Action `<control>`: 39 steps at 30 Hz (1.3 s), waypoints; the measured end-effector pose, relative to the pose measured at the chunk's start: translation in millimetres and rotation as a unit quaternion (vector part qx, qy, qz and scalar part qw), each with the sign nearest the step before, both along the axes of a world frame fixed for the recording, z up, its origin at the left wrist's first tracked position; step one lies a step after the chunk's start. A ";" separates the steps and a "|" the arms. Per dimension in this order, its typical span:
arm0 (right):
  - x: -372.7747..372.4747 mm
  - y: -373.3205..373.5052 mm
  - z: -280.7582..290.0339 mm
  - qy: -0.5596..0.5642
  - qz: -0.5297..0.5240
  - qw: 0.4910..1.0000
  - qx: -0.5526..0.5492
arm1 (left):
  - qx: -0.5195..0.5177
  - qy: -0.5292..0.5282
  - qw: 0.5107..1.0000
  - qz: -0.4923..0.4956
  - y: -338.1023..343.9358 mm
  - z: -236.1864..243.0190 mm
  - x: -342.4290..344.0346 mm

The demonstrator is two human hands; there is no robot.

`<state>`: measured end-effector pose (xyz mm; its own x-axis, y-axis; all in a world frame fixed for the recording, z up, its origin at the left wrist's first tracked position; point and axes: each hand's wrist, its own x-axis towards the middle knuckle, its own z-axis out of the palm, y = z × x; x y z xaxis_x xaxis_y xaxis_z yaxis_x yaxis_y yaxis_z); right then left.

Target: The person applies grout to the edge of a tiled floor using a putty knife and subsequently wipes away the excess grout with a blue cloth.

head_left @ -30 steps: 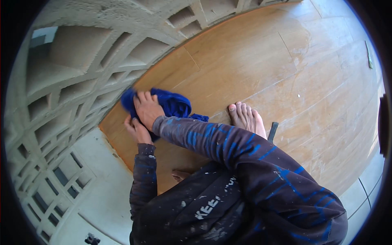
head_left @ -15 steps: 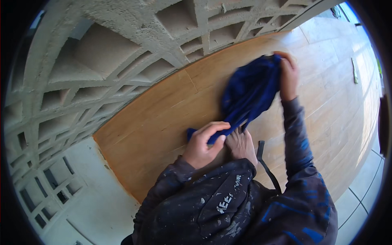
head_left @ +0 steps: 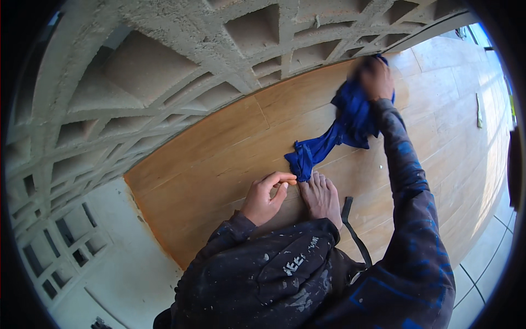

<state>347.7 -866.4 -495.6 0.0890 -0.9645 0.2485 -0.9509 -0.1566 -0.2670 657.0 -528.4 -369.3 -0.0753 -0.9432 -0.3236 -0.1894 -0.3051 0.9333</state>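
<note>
A crumpled dark blue cloth [head_left: 356,118] stretches across the wood-look floor from the foot of the block wall back toward my bare foot [head_left: 322,200]. At its far end, my right hand [head_left: 377,79] is closed on the bunched fabric, close to the wall; motion blurs its fingers. My left hand [head_left: 267,196] is nearer to me, just left of the toes. Its thumb and fingers are drawn together in a pinch at the cloth's near corner, and little fabric shows between them.
A rough openwork wall of grey concrete blocks [head_left: 213,52] runs along the left and far side. The brown plank-like floor [head_left: 208,159] meets a pale surface [head_left: 129,230] at lower left. A black strap [head_left: 356,230] hangs beside my foot. A small pale strip [head_left: 479,109] lies at far right.
My right hand has moved farther away toward the wall, pulling the cloth's bulk with it. The cloth has gone from a broad bundle to a longer, twisted spread. My left hand has shifted slightly nearer.
</note>
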 end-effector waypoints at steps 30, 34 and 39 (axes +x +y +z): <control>179.1 196.5 103.4 -0.519 0.072 0.812 0.256 | -0.260 -0.280 0.916 0.121 23.1 57.5 67.3; 29.3 104.3 85.9 -0.419 -0.103 0.900 0.067 | -0.268 -0.263 0.927 0.022 5.8 46.9 34.2; -128.9 -56.6 15.5 -0.110 -0.169 0.971 -0.126 | -0.252 -0.206 0.946 -0.006 -7.8 29.0 9.1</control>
<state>218.8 -923.1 -480.0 -0.3038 -0.8357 0.4576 -0.8838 0.0679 -0.4629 666.1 -536.3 -340.3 -0.0529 -0.9855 0.1615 -0.5691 0.1626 0.8060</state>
